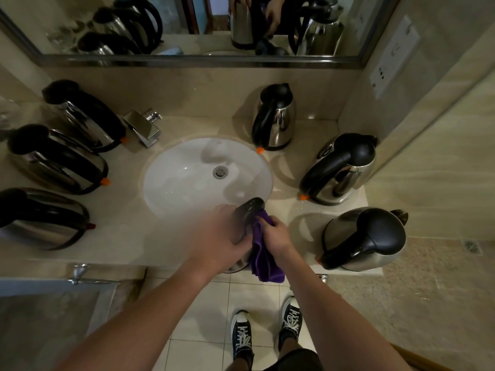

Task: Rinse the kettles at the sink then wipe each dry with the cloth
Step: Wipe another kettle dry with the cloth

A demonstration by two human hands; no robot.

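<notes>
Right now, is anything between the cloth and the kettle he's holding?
Nothing visible. The right hand presses the cloth straight against the held kettle, which the left hand grips.

A bathroom, likely in a hotel. Round white sink [187, 180] sunk into a beige stone surface [128, 231], chrome tap [143, 127] beside it, wide framed mirror [187, 25] above. Pale tiled floor [214, 317] below, towel rail [88, 279] under the edge, wall sockets [393, 54] at right. Many identical steel kettles [273, 119] lined up round the basin.
</notes>
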